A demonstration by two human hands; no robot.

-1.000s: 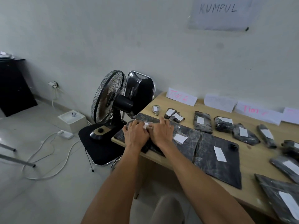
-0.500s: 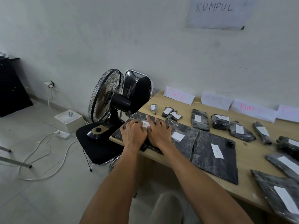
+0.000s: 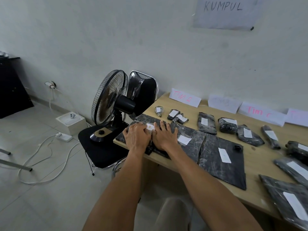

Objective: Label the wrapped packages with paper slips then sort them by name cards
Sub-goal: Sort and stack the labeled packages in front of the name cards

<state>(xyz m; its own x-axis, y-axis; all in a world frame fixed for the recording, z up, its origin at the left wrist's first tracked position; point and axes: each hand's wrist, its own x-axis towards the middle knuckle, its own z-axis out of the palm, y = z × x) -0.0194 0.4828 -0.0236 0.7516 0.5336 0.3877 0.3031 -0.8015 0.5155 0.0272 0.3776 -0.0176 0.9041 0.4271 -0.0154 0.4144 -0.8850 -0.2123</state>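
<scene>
Two hands press flat on the wrapped package (image 3: pixel 143 118): left hand (image 3: pixel 137 138) and right hand (image 3: pixel 164 137), fingers extended and gripping nothing, flank the paper slip (image 3: pixel 150 127) at their 12 o'clock.

The left hand (image 3: pixel 137 136) and right hand (image 3: pixel 164 135) hide most of a paper slip (image 3: pixel 149 126) — its writing illegible. The rightmost name card (image 3: pixel 299 117) runs off the edge — lettering unreadable.

packages (image 3: pixel 216 172): about 13 | name cards (image 3: pixel 185 100): 4 | fan (image 3: pixel 108 100): 1
</scene>
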